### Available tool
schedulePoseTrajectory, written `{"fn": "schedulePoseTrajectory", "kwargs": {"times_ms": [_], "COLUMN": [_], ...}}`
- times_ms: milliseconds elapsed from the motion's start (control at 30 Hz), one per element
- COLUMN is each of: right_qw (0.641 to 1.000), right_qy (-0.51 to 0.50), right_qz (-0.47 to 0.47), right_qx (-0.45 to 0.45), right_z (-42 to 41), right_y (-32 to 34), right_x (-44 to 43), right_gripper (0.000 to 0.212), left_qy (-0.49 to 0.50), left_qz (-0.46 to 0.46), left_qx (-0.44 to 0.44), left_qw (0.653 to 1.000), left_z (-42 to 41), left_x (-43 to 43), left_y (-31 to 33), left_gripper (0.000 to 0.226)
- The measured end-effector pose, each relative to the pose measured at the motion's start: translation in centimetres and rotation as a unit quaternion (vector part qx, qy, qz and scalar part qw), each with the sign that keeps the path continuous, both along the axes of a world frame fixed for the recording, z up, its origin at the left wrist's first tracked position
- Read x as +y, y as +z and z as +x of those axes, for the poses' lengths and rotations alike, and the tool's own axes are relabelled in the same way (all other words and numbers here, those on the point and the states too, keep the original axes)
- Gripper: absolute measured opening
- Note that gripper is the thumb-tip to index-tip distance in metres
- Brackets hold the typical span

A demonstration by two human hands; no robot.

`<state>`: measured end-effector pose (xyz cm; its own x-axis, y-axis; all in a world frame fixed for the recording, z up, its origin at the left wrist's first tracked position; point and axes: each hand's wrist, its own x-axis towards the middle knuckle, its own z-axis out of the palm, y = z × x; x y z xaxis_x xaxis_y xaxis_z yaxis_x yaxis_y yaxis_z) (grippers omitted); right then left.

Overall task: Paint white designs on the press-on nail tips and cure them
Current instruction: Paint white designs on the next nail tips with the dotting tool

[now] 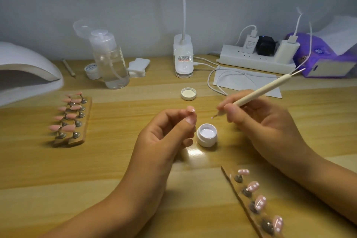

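The left hand [166, 133] pinches a pink nail tip [190, 109] between thumb and forefinger. The right hand [266, 125] grips a dotting pen [257, 92], its point at the nail's 3 o'clock. The open white gel pot [207, 135] sits at 5 o'clock.

The left hand [160, 137] pinches a small pink press-on nail tip [190, 109]. At its three o'clock, the right hand [260, 121] grips a slim cream dotting pen [262, 89].

Head-worn view, angled forward and down, close over table [96, 170]
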<state>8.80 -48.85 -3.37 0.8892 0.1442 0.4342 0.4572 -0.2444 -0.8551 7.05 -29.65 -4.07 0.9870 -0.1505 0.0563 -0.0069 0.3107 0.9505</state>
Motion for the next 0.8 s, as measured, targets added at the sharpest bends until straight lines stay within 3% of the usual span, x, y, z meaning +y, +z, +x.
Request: {"fn": "schedulePoseTrajectory", "kwargs": {"times_ms": [133, 500, 633, 800], "right_qw": [0.991, 0.979, 0.990, 0.998], "right_qy": [0.014, 0.023, 0.016, -0.013], "right_qz": [-0.119, -0.193, -0.133, 0.048], "right_qx": [-0.063, -0.066, -0.049, 0.024], "right_z": [-0.2, 0.2, -0.1, -0.2], "right_y": [-0.6, -0.9, -0.5, 0.1], "right_x": [0.3, 0.4, 0.5, 0.1], "right_gripper": [0.016, 0.020, 0.016, 0.009], "left_qy": [0.010, 0.002, -0.006, -0.015], "left_qz": [-0.009, -0.007, -0.006, -0.018], "left_qx": [0.005, -0.004, -0.012, -0.011], "left_qw": [1.000, 1.000, 1.000, 1.000], "left_z": [0.0, 0.0, 0.0, 0.0], "left_x": [-0.1, -0.1, -0.1, -0.1], "left_y": [0.0, 0.1, 0.0, 0.0], "left_gripper": [0.018, 0.013, 0.012, 0.016]}}
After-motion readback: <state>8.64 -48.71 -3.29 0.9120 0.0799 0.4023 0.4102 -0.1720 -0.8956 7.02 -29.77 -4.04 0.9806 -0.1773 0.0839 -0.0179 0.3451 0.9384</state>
